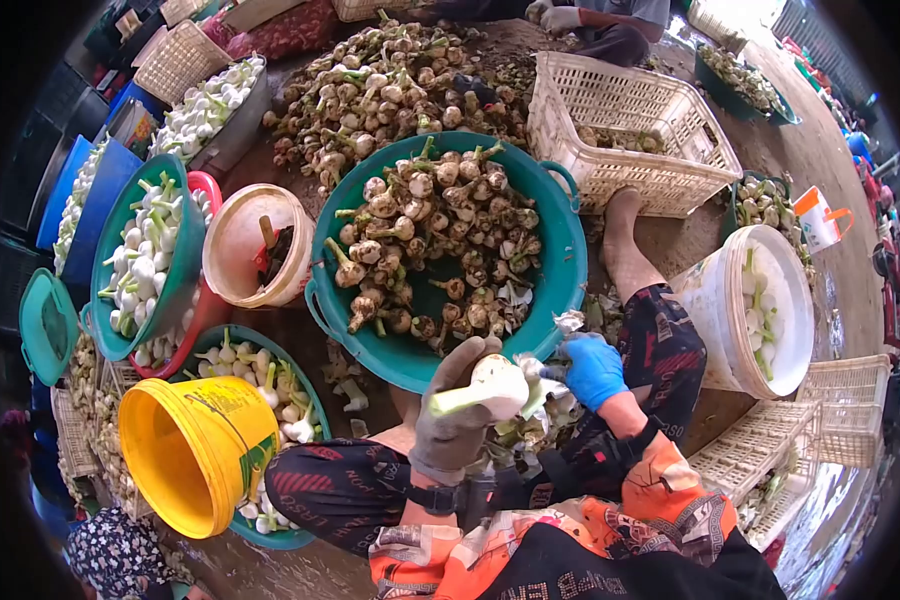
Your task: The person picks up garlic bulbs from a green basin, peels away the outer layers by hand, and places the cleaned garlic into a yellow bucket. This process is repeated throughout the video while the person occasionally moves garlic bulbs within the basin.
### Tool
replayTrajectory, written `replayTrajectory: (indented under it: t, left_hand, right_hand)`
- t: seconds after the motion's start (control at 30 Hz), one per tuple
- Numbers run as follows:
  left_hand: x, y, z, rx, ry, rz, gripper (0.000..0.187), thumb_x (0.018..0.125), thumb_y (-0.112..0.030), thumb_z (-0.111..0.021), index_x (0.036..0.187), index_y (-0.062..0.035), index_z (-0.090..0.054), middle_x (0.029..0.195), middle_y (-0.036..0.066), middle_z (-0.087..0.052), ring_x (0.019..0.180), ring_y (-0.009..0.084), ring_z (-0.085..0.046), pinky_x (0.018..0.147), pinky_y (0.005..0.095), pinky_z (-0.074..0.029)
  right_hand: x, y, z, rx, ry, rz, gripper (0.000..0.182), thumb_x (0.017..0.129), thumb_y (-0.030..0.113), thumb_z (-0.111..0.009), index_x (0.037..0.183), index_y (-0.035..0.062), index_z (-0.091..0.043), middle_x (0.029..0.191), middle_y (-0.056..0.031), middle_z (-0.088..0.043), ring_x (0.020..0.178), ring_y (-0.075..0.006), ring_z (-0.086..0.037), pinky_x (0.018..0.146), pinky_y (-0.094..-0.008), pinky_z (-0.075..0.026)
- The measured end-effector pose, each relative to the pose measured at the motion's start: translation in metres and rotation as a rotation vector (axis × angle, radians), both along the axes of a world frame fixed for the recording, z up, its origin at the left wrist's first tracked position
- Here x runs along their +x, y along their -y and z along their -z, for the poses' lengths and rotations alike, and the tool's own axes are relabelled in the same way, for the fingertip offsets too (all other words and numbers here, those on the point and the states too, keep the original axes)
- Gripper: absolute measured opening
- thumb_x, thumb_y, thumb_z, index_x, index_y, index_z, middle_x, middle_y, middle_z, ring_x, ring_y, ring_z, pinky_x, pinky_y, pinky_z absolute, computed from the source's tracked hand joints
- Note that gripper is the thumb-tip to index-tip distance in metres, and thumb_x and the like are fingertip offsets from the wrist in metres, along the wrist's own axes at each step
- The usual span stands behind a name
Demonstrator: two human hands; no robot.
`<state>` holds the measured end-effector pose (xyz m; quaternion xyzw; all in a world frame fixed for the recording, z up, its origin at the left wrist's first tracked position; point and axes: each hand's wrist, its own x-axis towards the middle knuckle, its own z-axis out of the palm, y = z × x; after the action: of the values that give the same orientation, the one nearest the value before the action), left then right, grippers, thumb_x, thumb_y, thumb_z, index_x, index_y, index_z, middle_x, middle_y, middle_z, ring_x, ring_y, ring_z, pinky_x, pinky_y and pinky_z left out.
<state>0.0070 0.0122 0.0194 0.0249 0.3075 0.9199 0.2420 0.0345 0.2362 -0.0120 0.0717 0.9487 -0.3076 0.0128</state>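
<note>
The head view shows 2 gloved hands above the lap of the seated person. The left hand (450, 425), in a grey glove, is closed around 1 garlic bulb (500, 387); its fingers are curled behind and beside the bulb, and the grip is only as wide as the bulb. The bulb is white, and its pale green stem (455, 400) points to the left side of the view. The right hand (592, 370), in a blue glove, is just beside the bulb, with the fingers bent towards it. Loose papery skin (547, 388) is between this hand and the bulb; I cannot tell if the fingertips are pinching it, or how far they are open. Directly in front of the hands is a large green basin (576, 262), which holds many soil-stained garlic bulbs (448, 215) with short stems. Behind this basin, a big garlic heap (390, 85) lies on the ground. To the right of the heap is a cream plastic crate (630, 180), with some garlic inside. On the left side, a yellow bucket (245, 410) is tipped, its open mouth towards the lower left, above a green tub (317, 408) of cleaner bulbs. On the right side, a tilted white bucket (708, 320) contains a few white bulbs (760, 315). At the top, another person (620, 25) sits, wearing pale gloves.
</note>
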Motion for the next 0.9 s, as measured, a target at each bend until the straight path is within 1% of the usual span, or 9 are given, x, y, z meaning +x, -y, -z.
replayTrajectory:
  t: [0.07,0.17,0.27,0.4,0.53,0.63,0.77,0.83,0.9]
  left_hand:
    - [-0.004,-0.001,-0.009,-0.177,-0.081,-0.003,0.077,0.07,-0.001,-0.073,0.139,-0.0065,-0.04,0.135,0.016,-0.048,0.116,0.0295,-0.053,0.089,0.0414,-0.053]
    - [-0.005,-0.005,-0.016,-0.324,-0.1,0.049,0.079,0.072,0.014,-0.063,0.143,-0.0045,-0.033,0.135,0.013,-0.048,0.118,0.0226,-0.052,0.097,0.0357,-0.046]
    - [-0.004,-0.013,-0.03,-0.447,-0.118,0.125,0.084,0.071,0.021,-0.052,0.147,-0.0073,-0.027,0.131,0.012,-0.049,0.11,0.0171,-0.053,0.094,0.0302,-0.045]
    - [0.003,-0.011,-0.013,-0.617,-0.333,0.091,0.085,0.072,0.019,-0.055,0.147,-0.0086,-0.027,0.125,0.011,-0.053,0.105,0.0156,-0.056,0.091,0.0293,-0.046]
    - [0.006,-0.012,-0.016,-0.503,-0.199,0.133,0.093,0.071,0.017,-0.064,0.148,-0.0123,-0.022,0.126,0.011,-0.054,0.106,0.0188,-0.057,0.09,0.0315,-0.048]
    - [0.004,-0.02,-0.024,-0.354,-0.146,-0.037,0.094,0.069,0.021,-0.06,0.148,-0.012,-0.021,0.136,0.009,-0.043,0.11,0.0209,-0.056,0.09,0.0313,-0.05]
    - [0.0,-0.019,-0.018,0.021,0.024,-0.025,0.092,0.068,0.02,-0.064,0.147,-0.0097,-0.024,0.141,0.01,-0.04,0.118,0.0263,-0.053,0.091,0.0352,-0.052]
    - [0.003,-0.023,-0.01,-0.018,-0.002,-0.141,0.094,0.071,-0.009,-0.08,0.146,-0.0098,-0.025,0.142,0.007,-0.041,0.118,0.0259,-0.052,0.096,0.035,-0.05]
    - [0.005,-0.021,0.005,0.209,0.043,-0.09,0.087,0.071,0.012,-0.069,0.145,-0.0099,-0.028,0.141,0.008,-0.042,0.117,0.03,-0.054,0.094,0.037,-0.052]
  right_hand:
    - [0.004,-0.007,-0.011,0.001,-0.043,-0.159,0.018,0.083,0.015,-0.068,0.098,0.0052,-0.066,0.089,-0.013,-0.064,0.074,-0.0248,-0.062,0.066,-0.0323,-0.05]
    - [-0.003,0.017,-0.053,-0.839,0.018,-0.023,0.034,0.081,0.016,-0.069,0.113,0.0057,-0.061,0.102,-0.0165,-0.061,0.082,-0.03,-0.062,0.069,-0.0355,-0.051]
    - [-0.008,0.033,-0.065,-0.013,-0.239,-0.445,0.05,0.079,0.004,-0.058,0.127,0.0053,-0.048,0.088,-0.0106,-0.058,0.079,-0.0279,-0.06,0.064,-0.0377,-0.049]
    - [-0.006,0.047,-0.061,0.148,-0.252,-0.395,0.039,0.073,0.0,-0.058,0.112,0.0024,-0.058,0.088,-0.0123,-0.059,0.077,-0.0315,-0.061,0.065,-0.0373,-0.05]
    - [-0.008,0.051,-0.039,-0.197,-0.36,-0.121,0.009,0.081,0.003,-0.058,0.089,0.0001,-0.059,0.076,-0.0106,-0.06,0.065,-0.0276,-0.06,0.06,-0.0333,-0.048]
    - [-0.011,0.049,-0.036,-1.132,0.263,0.393,0.006,0.088,0.004,-0.054,0.091,0.0027,-0.058,0.076,-0.0055,-0.06,0.062,-0.017,-0.057,0.057,-0.0269,-0.046]
    - [-0.016,0.062,-0.029,-1.892,0.156,0.678,0.01,0.091,0.006,-0.049,0.098,0.0027,-0.056,0.08,-0.003,-0.057,0.062,-0.0095,-0.05,0.054,-0.0194,-0.04]
    - [-0.014,0.056,-0.031,-1.964,0.065,0.592,0.014,0.093,0.007,-0.045,0.101,0.0008,-0.055,0.08,-0.0035,-0.055,0.062,-0.0116,-0.047,0.056,-0.0243,-0.04]
    - [-0.016,0.048,-0.034,-1.98,-0.012,0.641,0.014,0.094,0.009,-0.045,0.101,0.0015,-0.055,0.079,-0.0037,-0.054,0.061,-0.0123,-0.046,0.058,-0.0264,-0.04]
